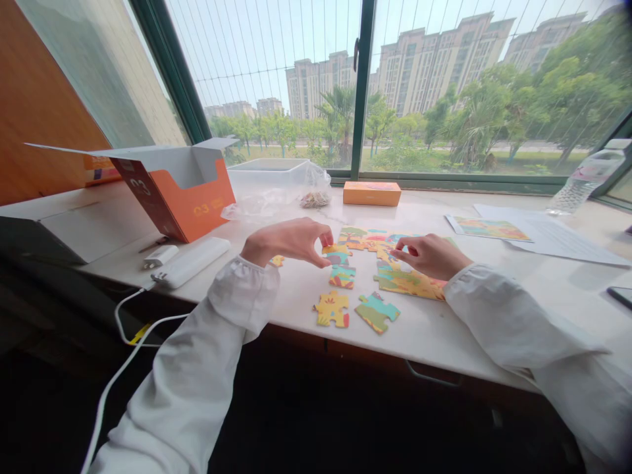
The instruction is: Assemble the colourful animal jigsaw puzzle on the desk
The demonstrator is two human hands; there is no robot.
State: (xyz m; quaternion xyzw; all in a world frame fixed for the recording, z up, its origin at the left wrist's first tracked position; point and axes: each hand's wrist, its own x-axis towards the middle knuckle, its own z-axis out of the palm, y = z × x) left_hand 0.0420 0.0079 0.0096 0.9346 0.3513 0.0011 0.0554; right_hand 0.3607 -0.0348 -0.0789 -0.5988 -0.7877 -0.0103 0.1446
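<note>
Puzzle piece point(336, 254), perhaps pinched, half hidden under left hand point(289, 241).

At frame centre we see a colourful puzzle piece point(336, 253) flat on the white sill, just left of the partly joined puzzle point(399, 266), with three loose pieces below it: one point(342, 277) adjacent, two point(332, 309) point(376, 311) lower, lying apart.
</note>
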